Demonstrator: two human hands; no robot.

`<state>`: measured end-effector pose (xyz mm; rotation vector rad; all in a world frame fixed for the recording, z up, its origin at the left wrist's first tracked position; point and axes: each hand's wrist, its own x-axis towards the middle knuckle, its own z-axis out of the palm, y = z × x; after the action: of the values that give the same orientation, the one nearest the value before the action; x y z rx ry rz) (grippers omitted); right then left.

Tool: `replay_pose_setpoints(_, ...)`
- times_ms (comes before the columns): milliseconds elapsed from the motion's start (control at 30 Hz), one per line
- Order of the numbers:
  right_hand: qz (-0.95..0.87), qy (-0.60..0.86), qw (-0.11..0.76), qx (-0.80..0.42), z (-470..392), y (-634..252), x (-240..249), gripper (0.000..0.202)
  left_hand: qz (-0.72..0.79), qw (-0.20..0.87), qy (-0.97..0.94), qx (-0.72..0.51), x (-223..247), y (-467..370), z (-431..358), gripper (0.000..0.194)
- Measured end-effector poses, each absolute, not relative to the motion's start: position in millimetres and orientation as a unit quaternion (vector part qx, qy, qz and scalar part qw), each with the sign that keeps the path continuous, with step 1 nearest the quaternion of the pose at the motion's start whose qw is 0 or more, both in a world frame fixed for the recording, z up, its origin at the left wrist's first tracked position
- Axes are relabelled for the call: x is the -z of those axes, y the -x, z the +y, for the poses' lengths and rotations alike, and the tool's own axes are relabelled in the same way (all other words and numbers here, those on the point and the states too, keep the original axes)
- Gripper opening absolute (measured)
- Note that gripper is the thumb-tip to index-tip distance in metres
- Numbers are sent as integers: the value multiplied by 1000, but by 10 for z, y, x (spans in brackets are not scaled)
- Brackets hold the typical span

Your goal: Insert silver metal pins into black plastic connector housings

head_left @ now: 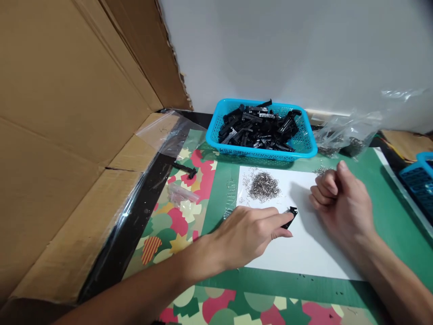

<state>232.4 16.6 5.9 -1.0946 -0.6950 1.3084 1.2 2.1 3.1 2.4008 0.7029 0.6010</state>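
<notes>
My left hand [257, 230] pinches a small black plastic part [290, 218] between thumb and fingers, over the white sheet of paper [324, 255]. A notched end of the part sticks up past the fingertips. To the right, my right hand [345, 203] is raised with its fingers curled in and the thumb up; whatever the fingers may hold is hidden. Behind my left hand, a pile of tiny metal springs or wire pieces [264, 186] lies on the paper. A smaller heap of similar metal pieces [323, 170] is partly hidden behind my right hand.
A blue basket [260, 154] full of black plastic parts stands at the back. Clear plastic bags [355, 135] with small dark contents sit beside it. One black part [185, 169] lies on the patterned sheet at left. Cardboard [67, 113] walls the left; another blue basket [417, 180] is at right.
</notes>
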Motion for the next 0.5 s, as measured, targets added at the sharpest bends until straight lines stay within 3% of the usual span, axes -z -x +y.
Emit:
replay_pose_setpoints(300, -648, 510, 327, -461, 68, -2418, -112, 37, 307, 318, -866, -231, -151, 43, 10, 42)
replay_pose_setpoints(500, -703, 538, 305, -351, 51, -2589, -192, 52, 343, 314, -861, -207, -179, 75, 20, 51)
